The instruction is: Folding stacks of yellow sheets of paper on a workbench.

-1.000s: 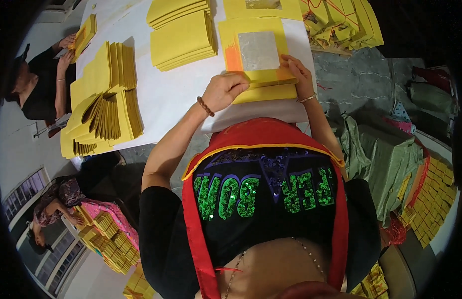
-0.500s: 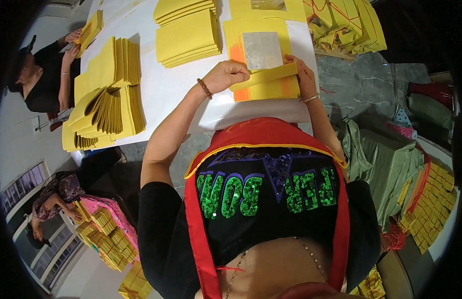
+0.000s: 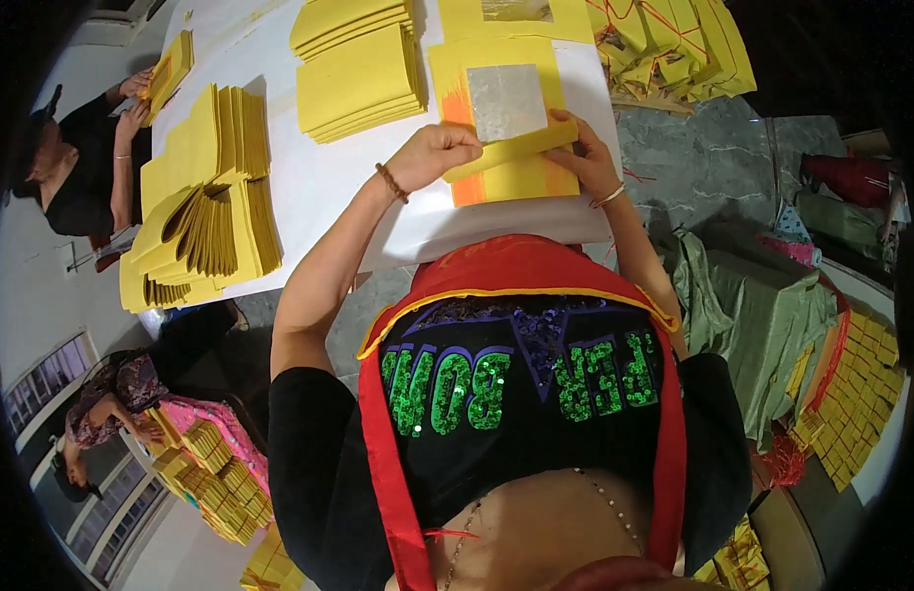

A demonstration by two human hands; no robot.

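Observation:
A yellow paper sheet (image 3: 516, 189) with orange streaks and a silver foil rectangle (image 3: 506, 98) lies before me at the near edge of the table. Across its lower part runs a narrow folded yellow paper band (image 3: 514, 151), slightly tilted, higher at the right. My left hand (image 3: 437, 156), a beaded bracelet at its wrist, pinches the band's left end. At the other end, my right hand (image 3: 592, 163) grips the band between thumb and fingers. Whether the band is part of the sheet or lies loose on it, I cannot tell.
Stacks of folded yellow paper stand on the white table (image 3: 324, 187): one stack (image 3: 359, 84) beyond my left hand, another (image 3: 206, 187) at the left edge. Yellow bundles with red string (image 3: 674, 44) lie at far right. Two people work at the left. Green sacks (image 3: 748, 305) stand right.
The band's right end has tilted and rolled over slightly, and my right fingers have shifted round it. My left hand keeps its pinch. The whole view has shifted a little.

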